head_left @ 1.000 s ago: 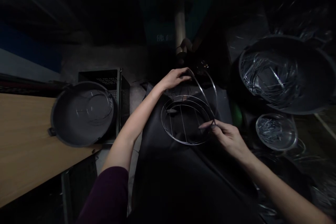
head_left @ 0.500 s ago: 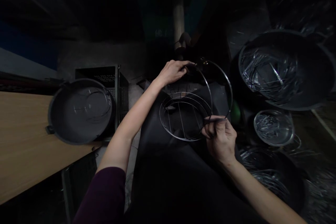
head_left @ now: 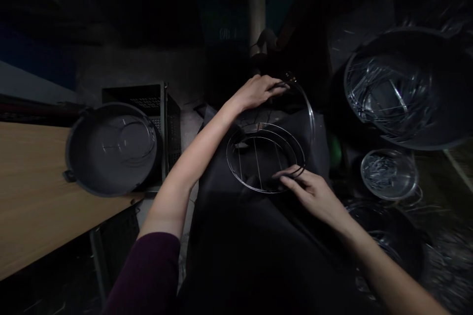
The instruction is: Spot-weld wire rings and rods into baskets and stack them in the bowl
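My left hand (head_left: 261,91) is closed on the far end of thin metal wire rings (head_left: 309,103), which stand tilted over my lap. Around their near end close the fingers of my right hand (head_left: 314,189); its exact grip is partly hidden in the dark. Below and between the hands, a round wire rack (head_left: 259,170) with a hoop rim and straight cross wires rests over the dark cloth (head_left: 236,236) on my lap.
To the left, a dark round tub (head_left: 111,177) with a few wire pieces stands beside a plastic crate (head_left: 172,128) and a wooden board (head_left: 33,182). At right are a big tub (head_left: 439,123) of wires, a small bowl (head_left: 408,177) of short metal pieces and another dark tub (head_left: 410,251).
The two raised rings, apart before, now lie almost together. My left hand has moved slightly right and up; my right hand has turned, its fingers pointing more to the left.
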Tool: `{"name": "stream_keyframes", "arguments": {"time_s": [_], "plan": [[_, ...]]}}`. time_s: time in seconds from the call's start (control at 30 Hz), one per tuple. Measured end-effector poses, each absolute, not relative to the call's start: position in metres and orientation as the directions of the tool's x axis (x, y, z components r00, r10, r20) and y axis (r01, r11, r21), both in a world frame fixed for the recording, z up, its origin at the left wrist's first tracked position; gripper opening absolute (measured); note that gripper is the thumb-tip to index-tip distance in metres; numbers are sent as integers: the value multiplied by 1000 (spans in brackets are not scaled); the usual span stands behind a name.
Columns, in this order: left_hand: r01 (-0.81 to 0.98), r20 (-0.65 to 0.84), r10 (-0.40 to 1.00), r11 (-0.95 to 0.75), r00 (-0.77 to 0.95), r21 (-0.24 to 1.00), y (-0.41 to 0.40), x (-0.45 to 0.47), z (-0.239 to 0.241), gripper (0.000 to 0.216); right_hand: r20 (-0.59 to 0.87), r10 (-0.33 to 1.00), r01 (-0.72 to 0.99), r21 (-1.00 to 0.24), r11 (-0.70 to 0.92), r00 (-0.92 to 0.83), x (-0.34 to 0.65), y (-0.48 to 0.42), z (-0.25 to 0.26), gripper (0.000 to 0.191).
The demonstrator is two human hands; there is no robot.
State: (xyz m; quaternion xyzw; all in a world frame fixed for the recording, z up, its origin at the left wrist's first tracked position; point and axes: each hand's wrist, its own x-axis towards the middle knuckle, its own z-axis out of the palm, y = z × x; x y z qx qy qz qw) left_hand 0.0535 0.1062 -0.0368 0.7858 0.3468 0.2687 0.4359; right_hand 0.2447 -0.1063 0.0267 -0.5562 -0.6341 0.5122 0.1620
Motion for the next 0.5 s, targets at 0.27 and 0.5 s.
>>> {"name": "stream_keyframes", "arguments": {"time_s": [0.27, 0.5], "plan": [[500, 287, 891, -438, 352, 747, -18, 9, 9, 40, -407, 839, 534, -828, -172, -360, 250, -64, 48, 35], [773, 208, 845, -535, 493, 340, -142, 32, -51, 61, -363, 907, 230, -921, -314, -213, 223, -24, 35, 45]]}}
